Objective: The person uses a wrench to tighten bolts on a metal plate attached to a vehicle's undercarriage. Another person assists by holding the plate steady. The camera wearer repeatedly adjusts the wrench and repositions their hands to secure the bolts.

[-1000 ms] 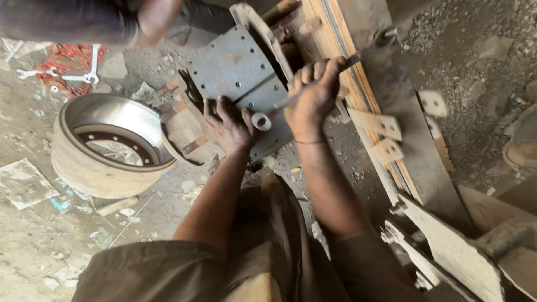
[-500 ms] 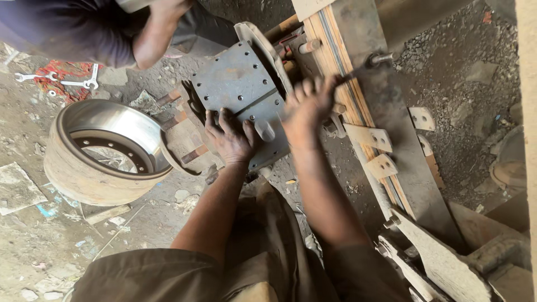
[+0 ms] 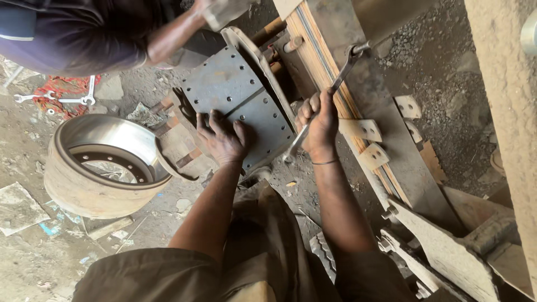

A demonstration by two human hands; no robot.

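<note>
Brown cloth of the person's trousers and sleeves fills the near edge, and both bare arms reach away from it toward the work. On the near left, a heavy steel brake drum [image 3: 103, 162] lies on its side on the dirt floor [image 3: 33, 263], open face up, set apart from the work so it is out of the way. Scraps of paper and small stones lie about it.

Further on, the left hand [image 3: 222, 140] lies flat with fingers spread on the grey riveted brake shoe [image 3: 238, 103], pressing on its lower half; the grip is open, palm down, which looks like a way to steady the curved plate. The brake shoe sits at the middle of the scene, tilted, its rusty springs [image 3: 176, 137] showing at its left edge. Just to the right, the right hand [image 3: 320, 126] has its grip clamped around the shaft of a long spanner [image 3: 324, 103], held slanting so its far jaw reaches up by the stacked leaf springs [image 3: 335, 84] and its near ring end hangs beside the shoe's lower right corner. The slant suggests it is being used as a lever or turned on a fastener, though the far end is too small to tell.

Right of that runs a long rusty frame beam [image 3: 403, 151] with small bracket plates [image 3: 369, 131], over gravel. At the far left another person's dark sleeve [image 3: 84, 45] leans in, and more spanners [image 3: 56, 98] rest on a red rag
</note>
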